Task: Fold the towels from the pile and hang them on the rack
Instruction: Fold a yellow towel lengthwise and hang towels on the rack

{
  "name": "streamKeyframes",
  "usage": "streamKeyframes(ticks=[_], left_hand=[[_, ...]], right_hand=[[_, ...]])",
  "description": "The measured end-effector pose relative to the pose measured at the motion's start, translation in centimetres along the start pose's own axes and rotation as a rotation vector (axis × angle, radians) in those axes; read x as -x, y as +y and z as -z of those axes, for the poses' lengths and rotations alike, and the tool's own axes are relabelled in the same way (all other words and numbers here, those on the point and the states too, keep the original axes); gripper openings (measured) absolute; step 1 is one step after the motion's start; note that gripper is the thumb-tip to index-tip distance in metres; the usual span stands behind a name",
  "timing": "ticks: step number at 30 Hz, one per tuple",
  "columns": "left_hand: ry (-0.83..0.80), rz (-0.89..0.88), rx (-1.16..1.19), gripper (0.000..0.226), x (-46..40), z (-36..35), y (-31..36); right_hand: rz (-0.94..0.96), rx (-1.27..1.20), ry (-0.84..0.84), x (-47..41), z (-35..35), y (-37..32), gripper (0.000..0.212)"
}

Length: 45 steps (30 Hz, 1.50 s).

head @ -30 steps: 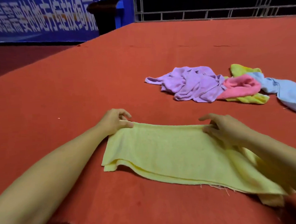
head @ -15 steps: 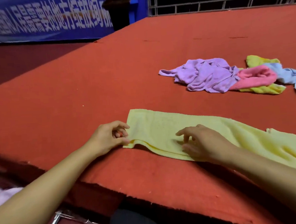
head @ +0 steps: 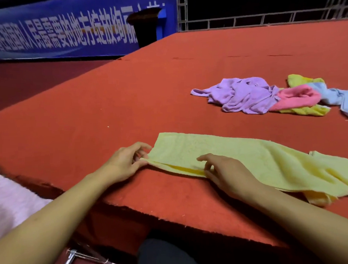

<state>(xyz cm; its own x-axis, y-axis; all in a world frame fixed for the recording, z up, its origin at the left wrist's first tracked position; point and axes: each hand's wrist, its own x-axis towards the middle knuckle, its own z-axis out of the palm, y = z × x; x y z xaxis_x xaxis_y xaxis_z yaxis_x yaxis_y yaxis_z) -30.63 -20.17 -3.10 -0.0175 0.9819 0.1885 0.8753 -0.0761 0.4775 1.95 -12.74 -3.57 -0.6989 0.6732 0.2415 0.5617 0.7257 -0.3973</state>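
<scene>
A soft, nubby pale-yellow towel [head: 242,158] lies folded into a long band on the red felt-covered desk [head: 106,107]. The left hand [head: 126,163] pinches its near-left corner; the right hand [head: 226,171] pinches the near folded edge. The crumpled pile [head: 268,95] lies beyond, its light-blue towel [head: 346,101] cropped. White characters on the blue banner [head: 61,30] are blurred.

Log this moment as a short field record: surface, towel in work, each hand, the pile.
surface: red table
towel in work: pale yellow towel, lying flat in a long folded strip near the front edge
left hand: pinches the strip's left end
right hand: fingers curled on the strip's near edge
pile: purple towel, pink towel, blue towel, crumpled, far right
rack: not identifiable
</scene>
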Motion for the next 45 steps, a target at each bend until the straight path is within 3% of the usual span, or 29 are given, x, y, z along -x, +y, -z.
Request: streamKeyframes(ticks=[2, 6, 13, 17, 21, 24, 32, 45], left_hand=[[-0.060, 0.022, -0.012, 0.037, 0.6, -0.3, -0.2], [-0.016, 0.052, 0.014, 0.032, 0.3, -1.2, 0.1], [-0.067, -0.047, -0.196, 0.038, -0.6, -1.0, 0.3], [-0.018, -0.126, -0.230, 0.042, -0.3, -0.3, -0.1], [0.105, -0.136, -0.139, 0.038, 0.6, 0.2, -0.2], [0.093, -0.144, -0.106, 0.040, 2.0, -0.2, -0.3], [0.038, -0.037, -0.062, 0.051, 2.6, -1.6, -0.5], [0.089, -0.121, -0.276, 0.043, 3.3, -0.8, 0.3]], right_hand=[[0.014, 0.035, -0.041, 0.1, -0.2, -0.5, 0.038], [0.006, 0.059, -0.066, 0.3, -0.3, -0.5, 0.039], [-0.035, -0.064, -0.037, -0.4, -0.3, 0.1, 0.039], [-0.102, -0.215, 0.035, -0.8, -0.3, 0.5, 0.034], [-0.076, -0.218, 0.080, -0.6, 0.0, 0.3, 0.034], [-0.026, -0.170, 0.122, 0.0, 0.0, 0.2, 0.033], [0.049, -0.042, -0.065, 1.6, 0.0, 0.7, 0.048], [0.015, -0.099, -0.012, 1.4, -0.6, 0.0, 0.044]])
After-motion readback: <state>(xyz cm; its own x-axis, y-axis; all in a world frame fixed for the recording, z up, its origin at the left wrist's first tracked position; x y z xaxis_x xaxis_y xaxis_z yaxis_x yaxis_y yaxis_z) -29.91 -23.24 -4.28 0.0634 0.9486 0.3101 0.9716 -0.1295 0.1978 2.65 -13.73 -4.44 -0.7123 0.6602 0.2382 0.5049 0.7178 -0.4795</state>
